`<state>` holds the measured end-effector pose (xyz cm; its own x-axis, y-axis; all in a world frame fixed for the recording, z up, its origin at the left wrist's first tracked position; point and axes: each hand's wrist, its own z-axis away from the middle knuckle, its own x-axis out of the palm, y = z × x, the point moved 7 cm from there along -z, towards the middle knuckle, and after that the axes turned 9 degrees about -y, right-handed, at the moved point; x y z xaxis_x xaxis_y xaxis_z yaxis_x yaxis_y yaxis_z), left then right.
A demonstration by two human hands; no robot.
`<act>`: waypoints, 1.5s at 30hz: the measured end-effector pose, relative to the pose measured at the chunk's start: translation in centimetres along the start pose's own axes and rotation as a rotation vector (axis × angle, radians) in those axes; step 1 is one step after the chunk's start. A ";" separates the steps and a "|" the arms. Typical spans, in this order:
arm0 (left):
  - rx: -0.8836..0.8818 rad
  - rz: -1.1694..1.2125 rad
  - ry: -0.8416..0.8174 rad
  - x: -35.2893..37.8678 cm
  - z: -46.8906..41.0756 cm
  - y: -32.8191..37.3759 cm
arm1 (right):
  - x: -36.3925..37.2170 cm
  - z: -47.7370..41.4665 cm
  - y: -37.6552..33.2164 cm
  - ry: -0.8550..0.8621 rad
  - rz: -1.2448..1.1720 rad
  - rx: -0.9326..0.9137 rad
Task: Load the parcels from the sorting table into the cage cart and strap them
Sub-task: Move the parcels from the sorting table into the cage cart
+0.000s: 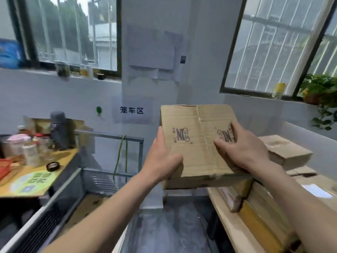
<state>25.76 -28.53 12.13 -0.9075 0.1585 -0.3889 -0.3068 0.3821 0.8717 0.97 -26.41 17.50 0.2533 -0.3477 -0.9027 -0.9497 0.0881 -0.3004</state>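
A yellow side table [69, 157] at the left is crowded with jars, a grey flask [59, 130] and a roll of tape [52, 166]. Just beside it stands the cage cart [109, 136], with a green strap [119, 154] hanging from its top rail on the side nearest the box. A printed sign [131, 110] hangs on the wall behind.

The left hand [162, 157] grips the cardboard box [193, 143] at its left edge, thumb on top, fingers hidden underneath. The box is held in the air, level, between the cart and the sorting table [229, 221]. The right hand [244, 150] clasps its right side, fingers bent over the top onto the printed mark. More parcels [288, 152] lie on the table below. A plant [321, 88] sits on the right windowsill.
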 end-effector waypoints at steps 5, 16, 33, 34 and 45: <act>-0.070 -0.177 0.163 -6.5 0.5 -3.2 | 4.2 -2.9 -6.9 0.010 -0.123 -0.174; -0.234 -0.557 0.388 -14.8 0.1 -7.9 | 13.7 -12.1 -18.4 -0.084 -0.379 -0.453; -0.517 -0.666 0.814 -23.7 6.8 -13.0 | 23.2 -12.7 -34.4 -0.235 -0.527 -0.927; -0.528 -0.675 0.828 -24.2 7.4 -13.3 | 23.7 -12.2 -35.3 -0.240 -0.520 -0.939; -0.645 -0.639 0.905 -31.1 13.7 -19.3 | 29.4 -8.0 -45.2 -0.328 -0.479 -1.044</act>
<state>63.83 -28.30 3.32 -0.3413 -0.6586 -0.6706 -0.6102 -0.3875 0.6911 49.89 -48.10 7.06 0.5132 0.1307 -0.8483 -0.3975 -0.8398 -0.3698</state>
